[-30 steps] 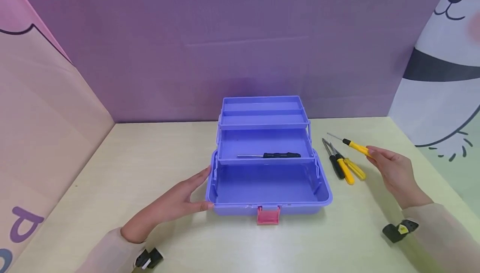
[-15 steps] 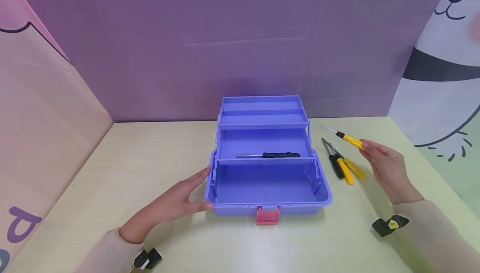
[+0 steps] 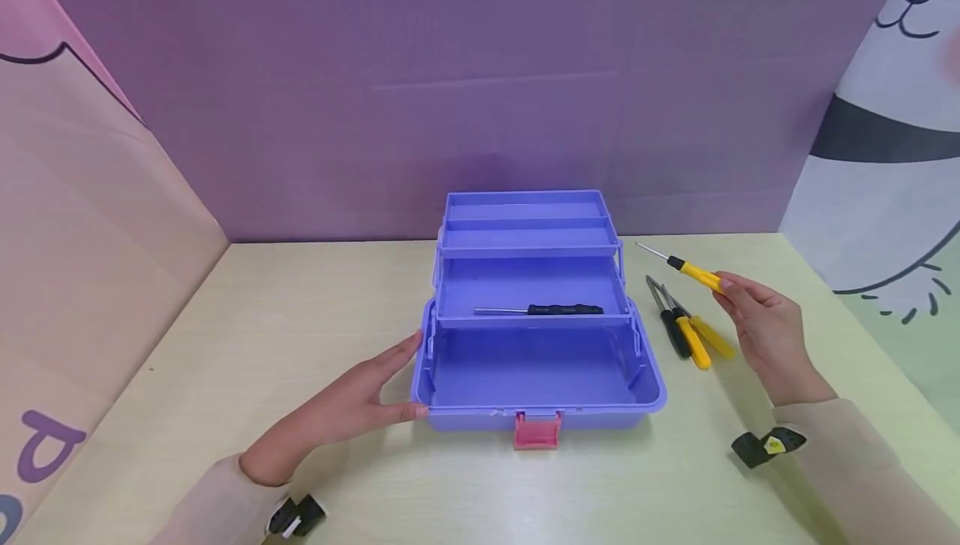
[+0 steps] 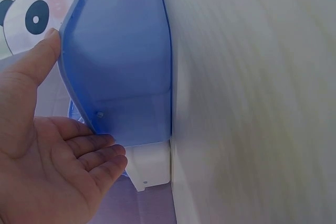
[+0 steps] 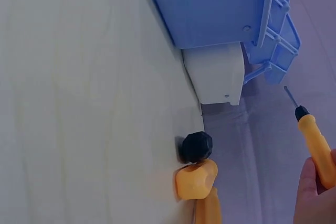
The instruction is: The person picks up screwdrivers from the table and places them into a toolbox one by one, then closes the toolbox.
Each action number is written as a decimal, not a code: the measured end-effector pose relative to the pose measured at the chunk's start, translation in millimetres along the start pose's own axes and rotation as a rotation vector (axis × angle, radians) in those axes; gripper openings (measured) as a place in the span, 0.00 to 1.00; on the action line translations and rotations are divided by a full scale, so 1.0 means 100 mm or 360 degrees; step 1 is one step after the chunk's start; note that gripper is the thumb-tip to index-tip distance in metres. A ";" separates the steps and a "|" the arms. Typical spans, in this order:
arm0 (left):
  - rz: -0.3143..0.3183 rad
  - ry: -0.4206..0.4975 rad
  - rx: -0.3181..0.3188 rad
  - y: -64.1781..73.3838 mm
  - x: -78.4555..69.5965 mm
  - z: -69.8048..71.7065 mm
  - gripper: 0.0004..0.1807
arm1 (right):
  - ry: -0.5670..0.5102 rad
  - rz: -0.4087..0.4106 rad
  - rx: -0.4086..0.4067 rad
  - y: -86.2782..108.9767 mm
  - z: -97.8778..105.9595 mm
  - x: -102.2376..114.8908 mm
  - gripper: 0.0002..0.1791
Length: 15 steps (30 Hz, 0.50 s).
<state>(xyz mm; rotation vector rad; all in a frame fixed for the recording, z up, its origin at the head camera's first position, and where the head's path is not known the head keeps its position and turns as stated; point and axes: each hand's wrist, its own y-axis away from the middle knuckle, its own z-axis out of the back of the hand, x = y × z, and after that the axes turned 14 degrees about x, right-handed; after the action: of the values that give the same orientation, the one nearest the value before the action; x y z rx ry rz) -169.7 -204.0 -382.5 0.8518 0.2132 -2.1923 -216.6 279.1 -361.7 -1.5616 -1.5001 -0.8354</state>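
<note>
My right hand (image 3: 767, 330) pinches the yellow handle of a screwdriver (image 3: 693, 272), its thin shaft pointing up and left, raised above the table. In the right wrist view the same screwdriver (image 5: 316, 148) tilts beside the open purple toolbox (image 5: 210, 9). On the left, my other hand (image 3: 367, 399) touches the side of the toolbox (image 3: 536, 418), thumb at the front corner and fingers extended along the rim. In the left wrist view that hand (image 4: 58, 156) has its thumb against the box edge. A black-handled screwdriver (image 3: 564, 310) lies in the box's middle tray.
Right of the toolbox, a black-handled screwdriver (image 3: 673, 332) and two yellow-handled ones, one of them a yellow screwdriver (image 3: 696, 347), lie together on the table (image 3: 300, 303). The pink latch (image 3: 537, 432) hangs at the box front. A purple backdrop (image 3: 375, 112) stands behind.
My right hand has moved left and slightly up and away, bringing the yellow screwdriver's tip closer to the toolbox. The left hand stays at the box's side.
</note>
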 end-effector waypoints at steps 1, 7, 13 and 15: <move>-0.0001 -0.0002 0.0001 0.00 0.00 0.00 0.50 | -0.0002 0.0004 0.0005 0.00 0.00 0.00 0.06; -0.0001 -0.0013 0.0004 0.00 0.00 0.00 0.50 | 0.0057 0.0026 0.0025 0.00 -0.02 -0.01 0.07; -0.0010 -0.0007 -0.0002 0.00 -0.01 0.00 0.50 | 0.0142 0.0084 0.0031 -0.04 -0.08 -0.04 0.08; -0.0015 -0.0002 -0.0004 0.01 -0.01 0.01 0.50 | 0.0148 0.0108 0.0052 -0.05 -0.10 -0.05 0.08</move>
<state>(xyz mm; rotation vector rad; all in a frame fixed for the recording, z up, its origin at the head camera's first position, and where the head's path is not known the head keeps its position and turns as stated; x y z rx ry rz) -169.1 -204.1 -381.1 0.8494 0.2194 -2.2008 -221.0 268.1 -360.9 -1.5204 -1.3806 -0.8291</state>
